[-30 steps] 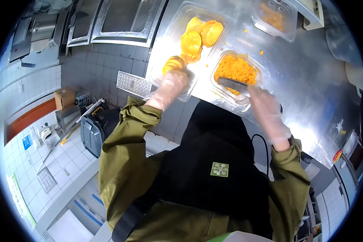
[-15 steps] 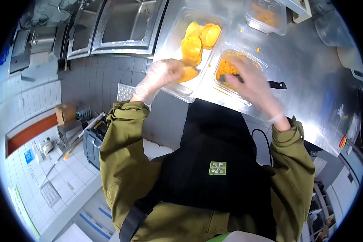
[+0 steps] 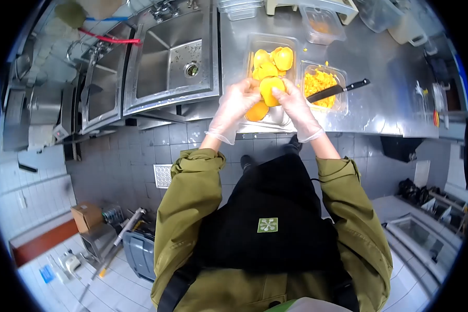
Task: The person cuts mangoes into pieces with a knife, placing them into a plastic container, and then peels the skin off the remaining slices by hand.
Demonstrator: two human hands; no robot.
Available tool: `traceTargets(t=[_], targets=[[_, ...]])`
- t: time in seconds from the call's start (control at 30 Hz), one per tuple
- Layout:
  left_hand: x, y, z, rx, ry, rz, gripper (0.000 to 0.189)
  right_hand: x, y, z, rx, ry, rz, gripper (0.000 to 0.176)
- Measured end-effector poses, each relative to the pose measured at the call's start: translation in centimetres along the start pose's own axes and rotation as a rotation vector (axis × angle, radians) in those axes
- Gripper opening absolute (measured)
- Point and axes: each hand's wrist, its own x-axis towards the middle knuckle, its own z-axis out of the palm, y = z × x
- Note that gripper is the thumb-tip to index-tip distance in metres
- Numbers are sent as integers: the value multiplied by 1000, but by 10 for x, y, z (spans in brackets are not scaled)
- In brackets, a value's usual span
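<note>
In front of me, over a clear plastic tub point(image 3: 290, 41), both gloved hands hold a peeled mango half point(image 3: 272, 93). My left hand point(image 3: 235, 106) pinches it from the left side. My right hand point(image 3: 295, 106) grips it from the right, thumb on its face. Several more yellow mango halves point(image 3: 282, 58) lie inside that tub, some partly hidden behind my fingers. Just to the right, a smaller clear tub point(image 3: 343, 78) contains diced mango point(image 3: 318, 79). A black-handled knife point(image 3: 356, 85) rests across this tub, its blade over the dice.
Another clear tub point(image 3: 325, 34) with some orange pieces stands farther back on the steel counter point(image 3: 379, 62). Stacked lids or trays point(image 3: 240, 9) sit at the back. Steel sinks point(image 3: 171, 57) are on the left. A few mango bits lie on the counter.
My right hand has left the diced mango and knife and come over to the left tub. Both hands now hold one mango half together, raised over the tub. The camera view has shifted.
</note>
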Motion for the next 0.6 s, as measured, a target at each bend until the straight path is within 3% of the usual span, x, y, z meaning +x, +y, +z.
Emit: traceTargets(t=[0.13, 0.23, 0.3, 0.6], targets=[[3, 13, -16, 180, -67, 355, 23, -3, -1, -6, -434, 1, -78, 35], [16, 17, -19, 381, -77, 606, 24, -7, -13, -10, -501, -10, -40, 33], [26, 17, -17, 483, -126, 625, 21, -9, -32, -9, -579, -36, 56, 32], [55, 37, -1, 721, -303, 459, 17, 21, -30, -29, -943, -114, -90, 21]])
